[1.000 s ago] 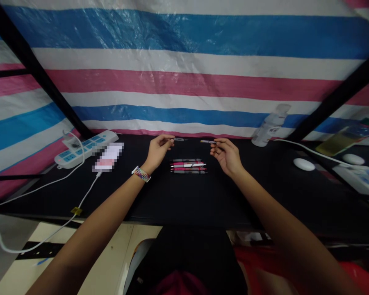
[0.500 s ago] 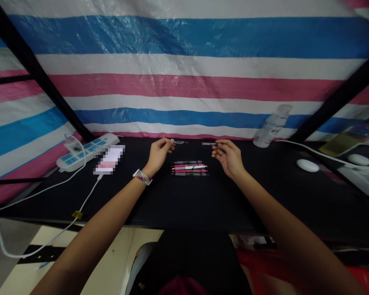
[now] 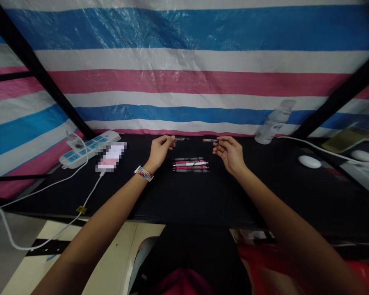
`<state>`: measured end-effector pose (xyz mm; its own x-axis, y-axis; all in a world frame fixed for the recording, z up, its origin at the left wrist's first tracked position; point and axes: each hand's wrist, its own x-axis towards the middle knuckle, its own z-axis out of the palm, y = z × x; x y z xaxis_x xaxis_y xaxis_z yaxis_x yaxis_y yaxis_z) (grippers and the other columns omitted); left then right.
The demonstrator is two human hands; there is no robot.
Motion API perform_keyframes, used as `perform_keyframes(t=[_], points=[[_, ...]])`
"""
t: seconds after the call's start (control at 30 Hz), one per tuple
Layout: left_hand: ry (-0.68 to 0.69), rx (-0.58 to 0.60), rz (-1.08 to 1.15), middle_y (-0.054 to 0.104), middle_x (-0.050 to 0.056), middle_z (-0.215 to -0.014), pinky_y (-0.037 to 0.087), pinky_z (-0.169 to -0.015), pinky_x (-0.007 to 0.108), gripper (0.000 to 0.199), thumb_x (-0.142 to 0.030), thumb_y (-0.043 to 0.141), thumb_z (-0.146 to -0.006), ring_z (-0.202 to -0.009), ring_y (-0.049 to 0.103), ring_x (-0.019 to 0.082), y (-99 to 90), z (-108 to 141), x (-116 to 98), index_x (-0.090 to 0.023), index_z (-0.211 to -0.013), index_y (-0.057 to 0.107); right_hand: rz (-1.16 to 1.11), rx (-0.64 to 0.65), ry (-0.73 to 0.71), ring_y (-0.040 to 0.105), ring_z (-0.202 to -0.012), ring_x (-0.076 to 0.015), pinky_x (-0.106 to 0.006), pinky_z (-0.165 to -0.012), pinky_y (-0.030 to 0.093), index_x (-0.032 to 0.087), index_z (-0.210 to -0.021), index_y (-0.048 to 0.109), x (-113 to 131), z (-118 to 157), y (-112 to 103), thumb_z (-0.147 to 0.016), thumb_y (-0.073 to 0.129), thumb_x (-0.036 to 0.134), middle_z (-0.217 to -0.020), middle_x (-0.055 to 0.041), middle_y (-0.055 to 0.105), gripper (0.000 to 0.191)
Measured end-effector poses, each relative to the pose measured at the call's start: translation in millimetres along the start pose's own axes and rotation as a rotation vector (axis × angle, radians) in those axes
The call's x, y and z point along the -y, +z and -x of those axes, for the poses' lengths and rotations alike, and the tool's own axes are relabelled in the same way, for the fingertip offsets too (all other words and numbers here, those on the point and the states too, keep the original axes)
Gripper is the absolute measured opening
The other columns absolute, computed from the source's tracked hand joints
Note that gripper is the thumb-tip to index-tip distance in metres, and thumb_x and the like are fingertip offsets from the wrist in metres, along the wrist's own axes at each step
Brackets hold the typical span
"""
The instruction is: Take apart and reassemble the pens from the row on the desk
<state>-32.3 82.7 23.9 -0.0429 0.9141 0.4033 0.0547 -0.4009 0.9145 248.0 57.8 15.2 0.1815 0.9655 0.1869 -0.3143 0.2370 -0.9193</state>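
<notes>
My left hand (image 3: 162, 151) pinches a short dark, partly clear pen barrel (image 3: 181, 139) that points right from its fingertips. Across a gap, my right hand (image 3: 230, 153) is closed on a thin pen refill (image 3: 209, 140), its pale end pointing left toward the barrel. The two pieces are apart, both held over the far part of the black table. Between and nearer than the hands, several click pens (image 3: 190, 164) lie side by side, grey, pink and white. Small details of both held pieces are too blurred to tell.
On the left are a power strip (image 3: 89, 149) and a blurred phone (image 3: 111, 157) with its white cable (image 3: 94, 190). A plastic bottle (image 3: 274, 123) and a white oval mouse-like object (image 3: 309, 162) stand to the right. Striped sheeting (image 3: 184, 84) hangs behind the black table (image 3: 193, 200).
The view has shifted slightly, so the table sits a little higher in the picture. Both hands keep their hold and nearly the same places.
</notes>
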Motion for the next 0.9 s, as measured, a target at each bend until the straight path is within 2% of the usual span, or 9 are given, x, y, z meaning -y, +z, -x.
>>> perform_keyframes(t=[0.33, 0.43, 0.53, 0.67, 0.73, 0.83, 0.9], points=[[0.014, 0.010, -0.035, 0.073, 0.006, -0.074, 0.053, -0.065, 0.026, 0.039, -0.053, 0.077, -0.091, -0.071, 0.067, 0.016, -0.8, 3.2, -1.4, -0.017, -0.075, 0.075, 0.015, -0.012, 0.013, 0.070, -0.066, -0.0146, -0.032, -0.070, 0.062, 0.023, -0.093, 0.075, 3.1, 3.6, 1.8, -0.079, 0.078, 0.023, -0.079, -0.0021, 0.077, 0.014], [0.028, 0.099, -0.096, 0.072, 0.005, -0.076, 0.048, -0.063, 0.026, 0.040, -0.056, 0.076, -0.092, -0.071, 0.065, 0.016, 0.6, 9.0, -5.5, -0.018, -0.079, 0.074, 0.052, 0.083, 0.072, 0.073, -0.069, -0.0167, -0.036, -0.074, 0.064, 0.021, -0.094, 0.079, 4.4, 8.3, 4.6, -0.077, 0.085, 0.028, -0.083, -0.0050, 0.080, 0.020], [0.050, 0.237, -0.193, 0.062, 0.001, -0.067, 0.042, -0.061, 0.027, 0.050, -0.060, 0.066, -0.100, -0.064, 0.056, 0.014, 2.8, 15.8, -9.2, -0.019, -0.072, 0.065, 0.091, 0.193, 0.126, 0.077, -0.075, -0.0193, -0.039, -0.080, 0.066, 0.018, -0.096, 0.082, 6.1, 13.7, 8.1, -0.074, 0.093, 0.033, -0.088, -0.0093, 0.083, 0.028], [0.082, 0.266, -0.267, 0.049, -0.002, -0.061, 0.035, -0.060, 0.029, 0.060, -0.061, 0.054, -0.108, -0.058, 0.045, 0.013, 5.0, 20.4, -9.6, -0.020, -0.065, 0.050, 0.085, 0.205, 0.132, 0.077, -0.077, -0.0199, -0.039, -0.083, 0.066, 0.019, -0.097, 0.084, 7.3, 15.1, 8.3, -0.072, 0.098, 0.037, -0.089, -0.0091, 0.084, 0.034], [0.088, 0.274, -0.246, 0.053, -0.001, -0.064, 0.037, -0.061, 0.029, 0.053, -0.056, 0.056, -0.108, -0.061, 0.049, 0.013, 5.8, 20.7, -8.0, -0.020, -0.070, 0.056, 0.067, 0.194, 0.133, 0.076, -0.074, -0.0194, -0.038, -0.079, 0.065, 0.019, -0.095, 0.084, 7.1, 13.6, 6.9, -0.072, 0.098, 0.036, -0.085, -0.0084, 0.083, 0.032], [0.118, 0.290, -0.150, 0.064, 0.001, -0.082, 0.046, -0.066, 0.028, 0.020, -0.039, 0.070, -0.101, -0.073, 0.060, 0.015, 7.0, 20.9, -5.1, -0.020, -0.096, 0.069, 0.045, 0.184, 0.152, 0.072, -0.069, -0.0182, -0.036, -0.072, 0.063, 0.017, -0.090, 0.084, 5.9, 11.5, 5.3, -0.073, 0.096, 0.035, -0.079, -0.0081, 0.080, 0.027], [0.132, 0.297, -0.094, 0.067, 0.002, -0.091, 0.049, -0.068, 0.027, 0.016, -0.029, 0.075, -0.096, -0.080, 0.065, 0.015, 8.0, 21.6, -4.1, -0.021, -0.109, 0.068, 0.032, 0.183, 0.169, 0.072, -0.069, -0.0180, -0.036, -0.072, 0.063, 0.017, -0.090, 0.083, 4.7, 11.3, 5.2, -0.074, 0.094, 0.034, -0.078, -0.0082, 0.079, 0.026]])
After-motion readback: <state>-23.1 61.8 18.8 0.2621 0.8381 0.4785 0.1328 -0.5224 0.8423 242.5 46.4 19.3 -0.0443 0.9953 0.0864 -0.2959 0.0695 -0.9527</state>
